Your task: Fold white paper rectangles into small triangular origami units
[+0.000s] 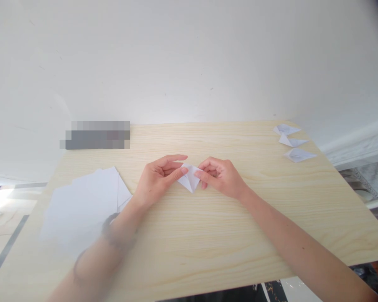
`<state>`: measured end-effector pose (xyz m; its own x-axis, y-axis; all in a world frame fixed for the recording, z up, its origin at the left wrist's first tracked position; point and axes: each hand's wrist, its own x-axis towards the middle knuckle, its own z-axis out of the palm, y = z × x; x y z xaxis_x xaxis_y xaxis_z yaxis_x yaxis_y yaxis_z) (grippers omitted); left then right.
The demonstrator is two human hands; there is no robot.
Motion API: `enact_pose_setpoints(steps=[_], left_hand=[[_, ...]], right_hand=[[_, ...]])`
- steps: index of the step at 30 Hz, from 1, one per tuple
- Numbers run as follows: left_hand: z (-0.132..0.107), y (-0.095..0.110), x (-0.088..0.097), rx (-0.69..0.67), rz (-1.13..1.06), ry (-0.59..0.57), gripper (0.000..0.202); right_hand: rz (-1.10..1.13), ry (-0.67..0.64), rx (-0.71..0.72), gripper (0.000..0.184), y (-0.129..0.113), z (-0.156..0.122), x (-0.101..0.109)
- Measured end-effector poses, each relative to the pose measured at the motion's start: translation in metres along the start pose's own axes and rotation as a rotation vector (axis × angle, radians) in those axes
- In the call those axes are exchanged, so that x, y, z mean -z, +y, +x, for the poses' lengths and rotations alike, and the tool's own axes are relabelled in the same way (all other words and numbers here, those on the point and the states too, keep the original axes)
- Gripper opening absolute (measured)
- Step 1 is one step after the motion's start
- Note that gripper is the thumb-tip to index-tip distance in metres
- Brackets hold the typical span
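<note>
A small folded piece of white paper (189, 179), pointed toward me, lies on the light wooden table (208, 235) at its middle. My left hand (159, 178) pinches its left side with thumb and fingers. From the other side, my right hand (221, 176) pinches its right edge, fingers curled. Both hands rest low on the tabletop.
A stack of white paper sheets (85, 201) lies at the table's left. Three folded white paper pieces (292, 142) sit in a row at the far right corner. A blurred grey patch (97, 135) is at the far left edge. A white wall rises behind.
</note>
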<state>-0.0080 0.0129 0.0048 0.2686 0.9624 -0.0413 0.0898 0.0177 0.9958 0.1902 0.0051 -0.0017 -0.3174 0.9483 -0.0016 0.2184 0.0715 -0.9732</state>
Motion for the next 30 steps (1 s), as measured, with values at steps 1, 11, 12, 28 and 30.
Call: enact_pose_setpoints(steps=[1, 11, 12, 28, 30], left_hand=[[0.000, 0.000, 0.000, -0.018, -0.021, 0.002, 0.029], [0.003, 0.000, 0.003, 0.126, -0.060, -0.007, 0.025], [0.002, 0.000, 0.003, 0.133, -0.050, -0.019, 0.025], [-0.005, 0.001, -0.001, -0.051, 0.029, -0.309, 0.043], [-0.005, 0.002, 0.001, -0.052, 0.021, -0.339, 0.041]], right_hand=[[0.008, -0.003, 0.008, 0.020, 0.000, 0.000, 0.001], [-0.220, 0.028, 0.301, 0.035, 0.007, -0.004, -0.001], [-0.256, 0.053, 0.344, 0.032, 0.007, -0.003, -0.002], [-0.385, 0.309, 0.431, 0.013, 0.005, -0.004, -0.007], [-0.329, 0.284, 0.371, 0.012, 0.005, -0.004, -0.006]])
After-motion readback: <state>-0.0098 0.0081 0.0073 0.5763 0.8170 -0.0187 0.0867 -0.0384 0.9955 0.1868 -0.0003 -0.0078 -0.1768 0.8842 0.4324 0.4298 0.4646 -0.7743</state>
